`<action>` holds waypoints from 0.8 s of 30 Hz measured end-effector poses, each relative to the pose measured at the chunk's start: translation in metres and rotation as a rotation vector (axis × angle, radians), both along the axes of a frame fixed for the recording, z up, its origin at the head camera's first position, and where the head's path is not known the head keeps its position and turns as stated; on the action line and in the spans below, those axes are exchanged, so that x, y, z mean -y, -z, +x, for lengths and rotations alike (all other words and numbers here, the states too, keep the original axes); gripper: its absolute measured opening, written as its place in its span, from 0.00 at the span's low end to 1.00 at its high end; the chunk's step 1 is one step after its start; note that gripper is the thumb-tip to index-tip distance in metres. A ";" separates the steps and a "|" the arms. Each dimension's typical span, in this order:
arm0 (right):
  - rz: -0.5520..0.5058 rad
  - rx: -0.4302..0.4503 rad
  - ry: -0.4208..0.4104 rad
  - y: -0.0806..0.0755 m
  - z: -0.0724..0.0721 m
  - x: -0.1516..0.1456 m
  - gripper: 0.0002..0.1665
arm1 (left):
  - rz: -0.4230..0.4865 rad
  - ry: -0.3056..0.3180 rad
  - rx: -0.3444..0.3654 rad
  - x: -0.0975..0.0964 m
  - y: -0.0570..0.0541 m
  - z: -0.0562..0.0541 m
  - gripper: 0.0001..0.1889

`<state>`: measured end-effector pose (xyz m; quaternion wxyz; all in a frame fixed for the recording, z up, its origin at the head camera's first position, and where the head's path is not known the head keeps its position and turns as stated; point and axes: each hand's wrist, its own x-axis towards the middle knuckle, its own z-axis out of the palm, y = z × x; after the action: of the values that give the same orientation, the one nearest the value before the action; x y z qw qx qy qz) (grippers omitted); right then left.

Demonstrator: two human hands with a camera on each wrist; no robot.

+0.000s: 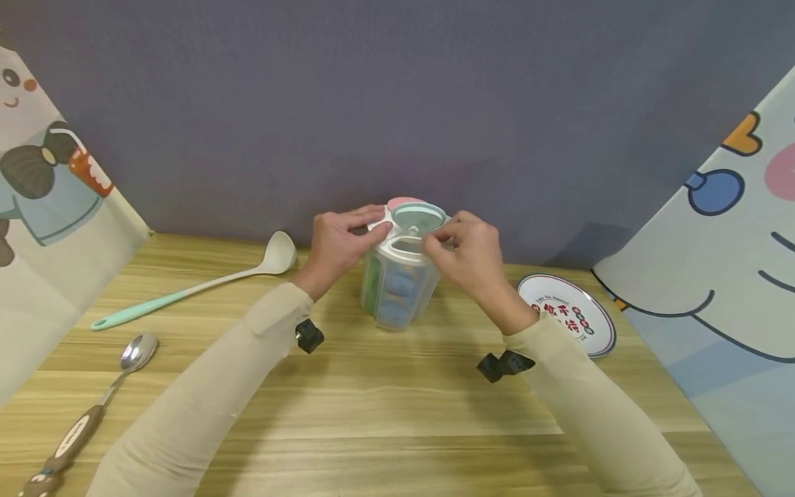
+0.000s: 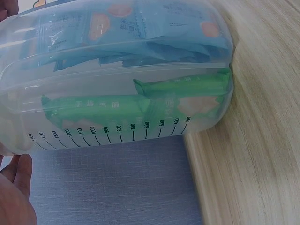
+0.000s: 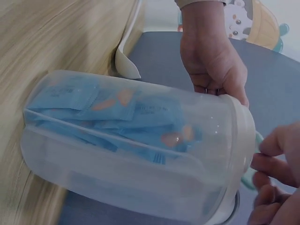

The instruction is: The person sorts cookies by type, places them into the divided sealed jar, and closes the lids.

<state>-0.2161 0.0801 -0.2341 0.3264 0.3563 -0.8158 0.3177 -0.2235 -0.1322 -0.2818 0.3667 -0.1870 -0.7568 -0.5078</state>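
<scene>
A clear storage container (image 1: 397, 297) with a white lid stands upright on the table against the back wall. Blue snack packets (image 3: 117, 108) and green ones (image 2: 112, 112) lie in its separate compartments. On the lid, a green flap (image 1: 419, 216) is raised beside an uncovered opening; a pink flap (image 1: 400, 201) shows behind. My left hand (image 1: 344, 238) grips the lid at its left edge, thumb on top. At the lid's right side is my right hand (image 1: 468, 252), fingers curled close to the green flap; whether they pinch it is unclear.
Left of the container lies a ladle (image 1: 279, 254) with a green handle. A metal spoon (image 1: 138, 352) with a brown handle is nearer the front left. On the right, a white plate (image 1: 599, 335) with red lettering rests behind my right forearm. A grey wall (image 1: 397, 103) closes off the back.
</scene>
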 end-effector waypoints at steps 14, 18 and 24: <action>-0.358 0.050 -0.228 -0.011 -0.001 -0.007 0.07 | 0.000 -0.014 0.026 -0.001 -0.001 0.001 0.12; -0.346 0.135 -0.285 -0.007 -0.007 -0.010 0.08 | -0.006 -0.016 0.024 -0.001 0.000 0.001 0.12; -0.333 0.189 -0.313 -0.001 -0.009 -0.014 0.07 | -0.005 -0.013 0.006 0.000 0.000 0.000 0.12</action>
<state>-0.2255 0.0937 -0.2335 0.2499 0.3883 -0.7139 0.5264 -0.2232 -0.1317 -0.2818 0.3674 -0.1814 -0.7604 -0.5039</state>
